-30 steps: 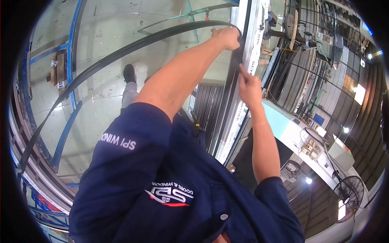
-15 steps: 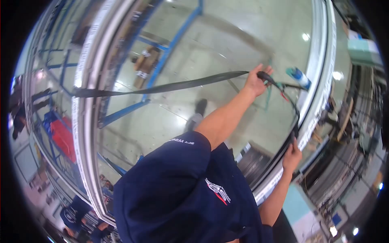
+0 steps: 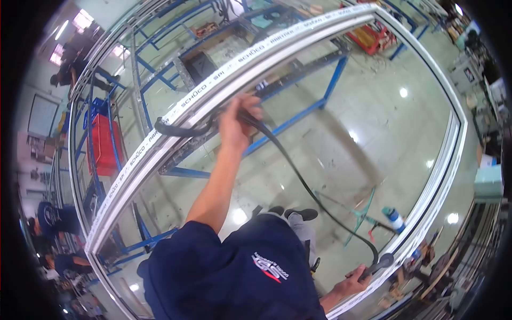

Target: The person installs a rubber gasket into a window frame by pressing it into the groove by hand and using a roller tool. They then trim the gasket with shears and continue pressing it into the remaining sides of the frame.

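Observation:
A long black flexible strap [image 3: 298, 176] hangs in a curve across the opening of a large pale metal frame [image 3: 442, 197]. At the frame's left bar, my left hand [image 3: 237, 125] is closed around the strap, beside a loop of it that lies over the bar. Low on the right, the fingers of my right hand [image 3: 354, 280] are closed on the strap's other end, close to the frame's near right bar. A dark rounded end piece [image 3: 385, 260] sticks out past these fingers. Printed tape runs along the left bar.
Blue metal stands [image 3: 333, 80] and a red bin [image 3: 105, 144] are beyond the left bar. A blue-and-white cylinder [image 3: 394, 220] is near the right bar, by a thin green stand [image 3: 362, 216]. A person [image 3: 56, 218] is at lower left. Long profiles lie at right.
My left hand has gone from the right part of the opening to the left bar, and the strap there has slackened into a loop. The view has turned, showing more of the frame.

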Tool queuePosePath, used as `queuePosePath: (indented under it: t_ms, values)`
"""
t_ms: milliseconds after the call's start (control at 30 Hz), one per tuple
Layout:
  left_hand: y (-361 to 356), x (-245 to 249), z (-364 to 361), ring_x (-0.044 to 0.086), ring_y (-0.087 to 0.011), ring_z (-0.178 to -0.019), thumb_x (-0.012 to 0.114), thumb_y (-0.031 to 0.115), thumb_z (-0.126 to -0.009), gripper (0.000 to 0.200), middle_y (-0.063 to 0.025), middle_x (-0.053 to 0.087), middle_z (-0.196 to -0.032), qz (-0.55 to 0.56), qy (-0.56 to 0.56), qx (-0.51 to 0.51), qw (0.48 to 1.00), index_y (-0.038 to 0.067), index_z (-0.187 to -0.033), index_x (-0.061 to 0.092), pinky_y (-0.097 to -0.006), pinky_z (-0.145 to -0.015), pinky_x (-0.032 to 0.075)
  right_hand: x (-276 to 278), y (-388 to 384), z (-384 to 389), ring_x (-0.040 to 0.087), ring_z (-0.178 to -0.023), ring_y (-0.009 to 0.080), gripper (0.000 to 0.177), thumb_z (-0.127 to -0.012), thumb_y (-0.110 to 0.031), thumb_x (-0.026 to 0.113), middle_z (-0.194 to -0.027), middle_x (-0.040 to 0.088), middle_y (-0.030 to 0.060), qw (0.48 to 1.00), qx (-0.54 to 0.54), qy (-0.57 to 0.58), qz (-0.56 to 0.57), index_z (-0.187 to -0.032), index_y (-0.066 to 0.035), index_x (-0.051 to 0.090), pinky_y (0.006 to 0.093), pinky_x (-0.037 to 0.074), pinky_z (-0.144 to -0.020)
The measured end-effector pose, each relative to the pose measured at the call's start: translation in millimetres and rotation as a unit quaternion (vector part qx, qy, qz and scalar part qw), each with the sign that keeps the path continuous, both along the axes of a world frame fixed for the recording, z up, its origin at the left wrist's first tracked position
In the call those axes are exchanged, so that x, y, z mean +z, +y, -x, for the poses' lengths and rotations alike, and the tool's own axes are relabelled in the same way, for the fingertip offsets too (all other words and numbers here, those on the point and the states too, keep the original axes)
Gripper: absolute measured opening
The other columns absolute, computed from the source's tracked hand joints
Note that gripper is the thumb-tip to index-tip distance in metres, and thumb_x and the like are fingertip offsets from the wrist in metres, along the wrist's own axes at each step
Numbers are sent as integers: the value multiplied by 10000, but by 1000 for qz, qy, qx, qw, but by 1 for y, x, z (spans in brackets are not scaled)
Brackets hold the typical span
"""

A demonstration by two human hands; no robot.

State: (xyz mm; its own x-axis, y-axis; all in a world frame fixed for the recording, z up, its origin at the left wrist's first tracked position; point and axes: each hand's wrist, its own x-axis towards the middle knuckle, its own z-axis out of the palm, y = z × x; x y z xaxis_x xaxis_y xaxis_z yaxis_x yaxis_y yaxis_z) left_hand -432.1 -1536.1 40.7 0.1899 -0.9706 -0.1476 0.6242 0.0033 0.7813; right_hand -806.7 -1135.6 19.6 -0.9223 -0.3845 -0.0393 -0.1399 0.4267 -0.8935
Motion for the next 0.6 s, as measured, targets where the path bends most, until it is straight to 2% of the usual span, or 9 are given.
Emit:
queuePosePath:
  t_ms: [67, 133, 200, 267, 300, 367, 400, 500, 600]
  values:
    - [10, 27, 51, 715, -225, -1031, 462, 348, -1118, 429, -127, 751, -1176, 31, -122, -97, 987, -14, -1254, 648, -364, -883, 593, 10, -64, -5, 441, -620, 79, 165, -1041, -113, 596, -714, 494, -14, 989, 106, 14, 103, -1009, 43, 637, 260, 347, -571]
    - [34, 48, 100, 711, -220, -1092, 535, 344, -1100, 411, -100, 755, -1221, 78, -284, -233, 927, 34, -1330, 677, -366, -998, 542, 26, -127, -1, 506, -758, 125, 199, -1053, -126, 554, -817, 530, 27, 967, 210, 21, 142, -990, 47, 630, 292, 415, -724]
    - [58, 56, 141, 607, -267, -1310, 592, 352, -1077, 388, -130, 648, -1432, 122, -339, -376, 853, 71, -1314, 714, -407, -1134, 440, 33, -181, 1, 528, -850, 153, 222, -1063, -142, 529, -890, 553, 54, 943, 274, 14, 190, -999, 46, 625, 314, 430, -821]
    - [74, 32, 175, 374, -328, -1516, 629, 350, -1056, 399, -162, 424, -1637, 285, -454, -322, 781, 96, -1355, 701, -449, -1249, 273, 40, -233, 4, 563, -939, 172, 219, -1075, -144, 501, -997, 610, 73, 903, 365, -34, 226, -1040, 40, 613, 329, 444, -891]
    - [73, 40, 185, 175, -390, -1587, 620, 362, -1056, 416, -154, 222, -1731, 237, -418, -377, 792, 168, -1421, 671, -498, -1286, 133, 46, -255, 0, 564, -1048, 199, 217, -1056, -153, 542, -1141, 620, 119, 876, 393, -111, 257, -1039, 50, 616, 355, 450, -930]
    - [72, 48, 204, 178, -429, -1582, 606, 388, -1057, 440, -177, 223, -1729, 235, -423, -350, 802, 236, -1469, 637, -542, -1278, 132, 54, -283, -10, 573, -1078, 199, 270, -1074, -223, 581, -1161, 626, 113, 835, 409, -281, 237, -1132, 39, 611, 344, 457, -951]
    - [65, 54, 207, 158, -439, -1585, 600, 398, -1057, 452, -183, 200, -1734, 249, -457, -322, 791, 247, -1483, 625, -555, -1276, 119, 42, -283, 0, 594, -1106, 195, 286, -1067, -248, 620, -1173, 636, 107, 854, 311, -385, 160, -1194, 4, 575, 335, 488, -922]
    - [41, 59, 205, 158, -428, -1593, 601, 398, -1055, 605, -206, 175, -1741, 283, -530, -243, 761, 240, -1617, 443, -534, -1277, 136, 16, -310, 23, 672, -873, 230, 282, -1046, -231, 651, -1062, 650, 104, 780, 359, -485, 164, -1248, -65, 545, 372, 561, -682]
    - [15, 79, 192, 471, -296, -1475, 589, 341, -1067, 664, -188, 521, -1565, 138, -113, -341, 923, 119, -1645, 350, -441, -1242, 326, 45, -342, 47, 626, -674, 210, 275, -1035, -249, 666, -858, 613, 86, 723, 496, -466, 122, -1193, -45, 569, 343, 518, -567]
